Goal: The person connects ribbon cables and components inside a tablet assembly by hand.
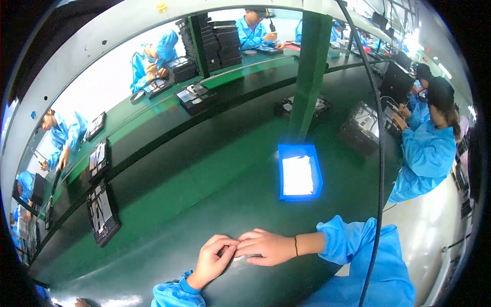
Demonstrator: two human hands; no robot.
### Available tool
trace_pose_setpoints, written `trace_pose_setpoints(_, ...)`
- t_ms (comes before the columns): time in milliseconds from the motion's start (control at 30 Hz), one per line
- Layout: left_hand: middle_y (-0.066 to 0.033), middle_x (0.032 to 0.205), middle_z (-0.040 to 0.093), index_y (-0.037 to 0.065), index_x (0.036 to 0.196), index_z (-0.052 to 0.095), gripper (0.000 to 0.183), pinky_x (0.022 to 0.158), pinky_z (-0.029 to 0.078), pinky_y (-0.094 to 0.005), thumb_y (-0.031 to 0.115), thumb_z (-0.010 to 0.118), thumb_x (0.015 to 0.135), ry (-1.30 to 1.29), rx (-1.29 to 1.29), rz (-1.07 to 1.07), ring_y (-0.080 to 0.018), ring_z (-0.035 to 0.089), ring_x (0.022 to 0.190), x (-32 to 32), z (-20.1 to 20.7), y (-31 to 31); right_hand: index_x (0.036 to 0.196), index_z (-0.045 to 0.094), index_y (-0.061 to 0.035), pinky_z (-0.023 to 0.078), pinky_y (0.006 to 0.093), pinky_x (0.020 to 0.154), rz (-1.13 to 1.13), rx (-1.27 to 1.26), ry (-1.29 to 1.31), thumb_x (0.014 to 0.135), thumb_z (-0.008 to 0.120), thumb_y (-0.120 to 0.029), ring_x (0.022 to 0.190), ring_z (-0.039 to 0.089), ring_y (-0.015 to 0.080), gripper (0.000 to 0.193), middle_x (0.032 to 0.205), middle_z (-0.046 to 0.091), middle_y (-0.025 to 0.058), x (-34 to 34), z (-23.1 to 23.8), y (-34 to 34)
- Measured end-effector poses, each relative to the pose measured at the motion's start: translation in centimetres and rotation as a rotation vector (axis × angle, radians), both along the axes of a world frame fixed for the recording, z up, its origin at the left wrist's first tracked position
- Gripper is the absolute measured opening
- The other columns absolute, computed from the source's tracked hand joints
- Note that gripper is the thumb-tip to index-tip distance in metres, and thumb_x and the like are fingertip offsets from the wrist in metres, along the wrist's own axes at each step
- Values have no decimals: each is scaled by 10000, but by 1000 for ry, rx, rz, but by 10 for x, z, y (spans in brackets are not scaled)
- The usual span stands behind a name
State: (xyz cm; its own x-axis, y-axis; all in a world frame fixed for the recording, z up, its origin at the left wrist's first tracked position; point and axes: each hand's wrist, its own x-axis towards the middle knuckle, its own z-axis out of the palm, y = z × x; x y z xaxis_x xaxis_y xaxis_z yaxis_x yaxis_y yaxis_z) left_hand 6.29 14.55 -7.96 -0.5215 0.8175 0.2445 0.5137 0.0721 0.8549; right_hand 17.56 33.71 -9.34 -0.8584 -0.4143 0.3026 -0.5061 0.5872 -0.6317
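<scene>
Currently both hands meet low on the green bench, fingers touching: left hand curled, thumb near its fingertips; right hand laid over from the side, fingers loosely bent. Small pale piece shows just under the fingers; can't tell if either hand pinches it or only covers it. Blue bin stands ahead, apart from the hands; its white contents are washed out by glare, kind unclear. Piece is probably light and thin, maybe easily creased, so a gentle thumb-and-index pinch at the edge should suit better than a squeeze; could slip on bare skin. Black tray sits well off to the left, untouched
</scene>
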Motion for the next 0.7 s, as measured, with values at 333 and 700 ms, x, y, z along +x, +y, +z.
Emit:
trace_pose_setpoints(333, -98, 942, 666, 25, 963, 704, 110, 724, 507, -298, 32, 664, 860, -57, -46, 7, -205, 632, 852, 4, 4, 8, 1185, 614, -90, 385, 437, 991, -14, -109, -69, 879, 625, -191, 1189, 514, 276, 322, 1198, 609, 110, 1, -1, 11)
trace_pose_setpoints(700, -99, 937, 664, 21, 967, 701, 109, 710, 502, -291, 36, 666, 864, -80, -33, 7, -198, 629, 839, 5, 3, 10, 1196, 612, -87, 381, 435, 1005, -6, -97, -109, 880, 635, -190, 1196, 510, 275, 333, 1201, 603, 108, 0, 1, 15)
